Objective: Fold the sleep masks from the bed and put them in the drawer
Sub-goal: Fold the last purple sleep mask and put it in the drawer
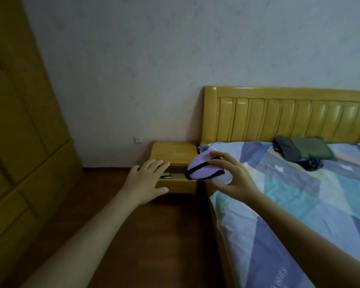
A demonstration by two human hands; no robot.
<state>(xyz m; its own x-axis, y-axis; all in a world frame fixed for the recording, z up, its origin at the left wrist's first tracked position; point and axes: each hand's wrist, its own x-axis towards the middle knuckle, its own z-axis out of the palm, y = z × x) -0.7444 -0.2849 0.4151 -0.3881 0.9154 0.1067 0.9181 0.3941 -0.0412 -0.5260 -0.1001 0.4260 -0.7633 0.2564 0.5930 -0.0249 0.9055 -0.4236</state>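
My right hand (235,179) holds a folded lilac sleep mask (202,169) with a black strap, fingers curled round it, above the bed's near corner. The nightstand (173,150) stands just left of the bed, and its top drawer (175,179) is pulled open with small items visible inside. My left hand (148,179) is stretched out flat with straight fingers in front of the drawer's left side, holding nothing.
The bed (299,204) with a patchwork blue cover fills the right side, with folded dark and green fabric (299,150) near the wooden headboard (289,115). A tall wooden wardrobe (19,132) stands at left. Brown floor (154,235) lies between.
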